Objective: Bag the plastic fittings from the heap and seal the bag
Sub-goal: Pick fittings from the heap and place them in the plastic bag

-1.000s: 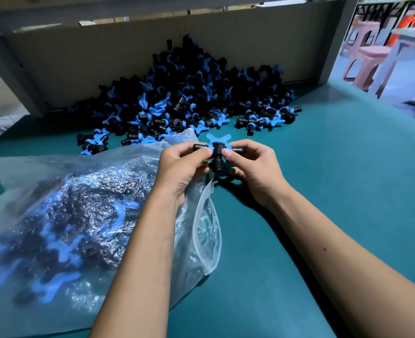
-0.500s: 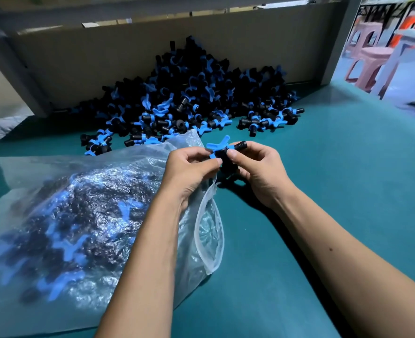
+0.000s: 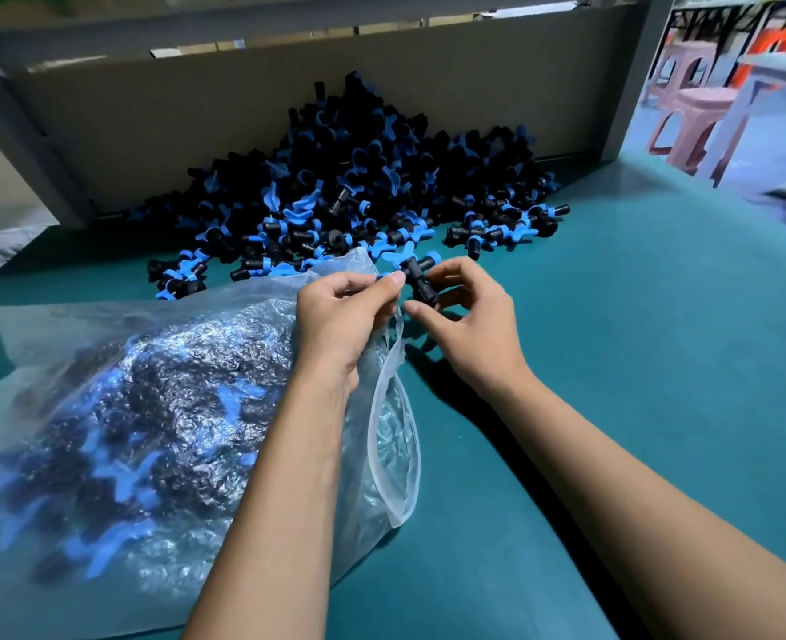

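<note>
Above the bag's mouth, held one black-and-blue fitting between both hands, just clear of the green table. Left hand: fingers curled, thumb and forefinger pinching the fitting's left end, and seemingly the bag's upper rim as well, though hard to tell. Right hand: fingers curled around the black body from the right, thumb tip pointing left beneath it. Compared with a second ago, turned: then lying level with its blue wings spread above and black stubs sticking out either side; half a second ago tilted, one black stub poking up to the right; now seen with a blue-ringed end up at the right and the black barrel running down toward the right palm. Also shifted slightly nearer the bag's rim. Otherwise little changed. Clear plastic bag lay on its side at the left, already bulging with fittings, its open mouth sagging in a loop under the left wrist. Heap of fittings sat piled beyond the hands against a cardboard wall, loose pieces trailing forward toward the bag. Pink plastic stools visible at far right, past the table's edge.
</note>
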{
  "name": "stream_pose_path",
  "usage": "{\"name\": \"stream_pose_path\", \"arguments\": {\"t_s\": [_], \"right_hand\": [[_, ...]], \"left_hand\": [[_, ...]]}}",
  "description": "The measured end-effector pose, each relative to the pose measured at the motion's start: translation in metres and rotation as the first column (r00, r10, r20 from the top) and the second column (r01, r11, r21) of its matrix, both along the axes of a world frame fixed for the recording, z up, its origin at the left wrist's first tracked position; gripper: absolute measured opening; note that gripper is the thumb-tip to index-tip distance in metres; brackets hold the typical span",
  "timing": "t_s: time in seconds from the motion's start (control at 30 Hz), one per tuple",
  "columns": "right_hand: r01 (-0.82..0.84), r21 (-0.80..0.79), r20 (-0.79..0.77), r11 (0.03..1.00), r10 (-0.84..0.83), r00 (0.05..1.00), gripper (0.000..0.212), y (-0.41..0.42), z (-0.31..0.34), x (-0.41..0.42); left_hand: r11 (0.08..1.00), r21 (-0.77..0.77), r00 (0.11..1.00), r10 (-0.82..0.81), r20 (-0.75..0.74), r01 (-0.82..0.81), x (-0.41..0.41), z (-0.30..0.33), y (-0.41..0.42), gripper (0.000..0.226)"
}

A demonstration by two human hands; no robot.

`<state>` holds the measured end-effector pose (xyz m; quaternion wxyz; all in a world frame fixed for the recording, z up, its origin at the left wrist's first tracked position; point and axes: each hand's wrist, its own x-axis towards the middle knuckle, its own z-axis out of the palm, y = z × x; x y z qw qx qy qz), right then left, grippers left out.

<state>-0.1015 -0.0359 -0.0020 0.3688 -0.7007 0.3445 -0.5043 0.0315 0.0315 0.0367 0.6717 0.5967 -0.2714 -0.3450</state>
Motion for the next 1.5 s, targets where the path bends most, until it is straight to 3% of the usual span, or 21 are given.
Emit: {"name": "stream_pose_path", "arguments": {"t_s": [0.07,0.17,0.3,0.4,0.53,0.63,0.73,0.83,1.0,1.07,1.13,1.2,1.3,1.33,1.4,1.5], "right_hand": [[0.035,-0.009,0.01,0.999,-0.035,0.999,0.021,-0.001,-0.001,0.0],[-0.113,0.255,0.278,0.96,0.039,0.96,0.011,-0.003,0.001,-0.001],[-0.479,0.528,0.669,0.701,0.003,0.743,0.017,-0.01,0.012,-0.013],[-0.687,0.516,0.832,0.511,-0.108,0.544,0.029,-0.013,0.016,-0.02],[-0.742,0.485,0.869,0.462,-0.157,0.47,0.032,-0.013,0.018,-0.018],[-0.706,0.528,0.827,0.472,-0.097,0.553,0.03,-0.014,0.015,-0.018],[-0.538,0.538,0.648,0.65,0.09,0.756,0.014,-0.01,0.009,-0.014],[-0.442,0.405,0.366,0.8,0.301,0.881,0.013,0.001,0.008,-0.006],[-0.464,0.178,0.037,0.868,0.466,0.884,0.015,0.033,0.023,0.02],[-0.499,0.098,-0.029,0.861,0.504,0.863,0.03,0.046,0.032,0.04],[-0.421,-0.081,-0.064,0.904,0.417,0.907,0.036,0.06,0.044,0.068],[-0.5,0.015,0.036,0.866,0.5,0.865,0.042,0.073,0.048,0.089],[-0.545,0.101,0.014,0.832,0.547,0.837,0.052,0.07,0.042,0.101],[-0.502,0.157,0.035,0.85,0.503,0.863,0.046,0.069,0.043,0.103],[-0.335,0.119,0.042,0.935,0.332,0.942,0.029,0.061,0.044,0.095],[-0.088,0.156,0.06,0.984,0.079,0.995,0.027,0.03,0.034,0.074]], "left_hand": [[1.0,-0.015,0.994,-0.007,0.106,0.009,-0.002,0.0,-0.001,0.02],[0.999,-0.013,0.937,-0.026,0.348,0.032,-0.001,0.001,0.0,0.033],[0.989,0.144,0.716,-0.089,0.692,-0.015,0.005,0.002,0.0,0.041],[0.972,0.23,0.664,-0.146,0.733,-0.04,0.01,0.001,0.0,0.039],[0.97,0.212,0.719,-0.066,0.692,-0.115,0.017,0.002,0.001,0.023],[0.971,0.204,0.8,-0.022,0.599,-0.126,0.024,0.005,0.005,0.017],[0.99,0.054,0.888,0.095,0.45,-0.134,0.027,0.012,0.008,0.017],[0.975,-0.161,0.92,0.202,0.335,-0.155,0.024,0.027,0.009,0.019],[0.93,-0.356,0.882,0.24,0.405,-0.089,0.012,0.049,0.011,0.019],[0.927,-0.371,0.864,0.223,0.452,-0.045,0.008,0.055,0.012,0.016],[0.931,-0.366,0.84,0.21,0.501,-0.015,0.004,0.059,0.013,0.015],[0.931,-0.364,0.824,0.212,0.526,-0.007,0.003,0.062,0.016,0.014],[0.922,-0.387,0.824,0.231,0.517,-0.015,0.006,0.065,0.018,0.012],[0.916,-0.4,0.827,0.242,0.507,-0.023,0.008,0.064,0.018,0.012],[0.911,-0.409,0.838,0.257,0.481,-0.045,0.012,0.061,0.016,0.012],[0.939,-0.334,0.851,0.242,0.466,-0.084,0.012,0.045,0.008,0.014]]}}
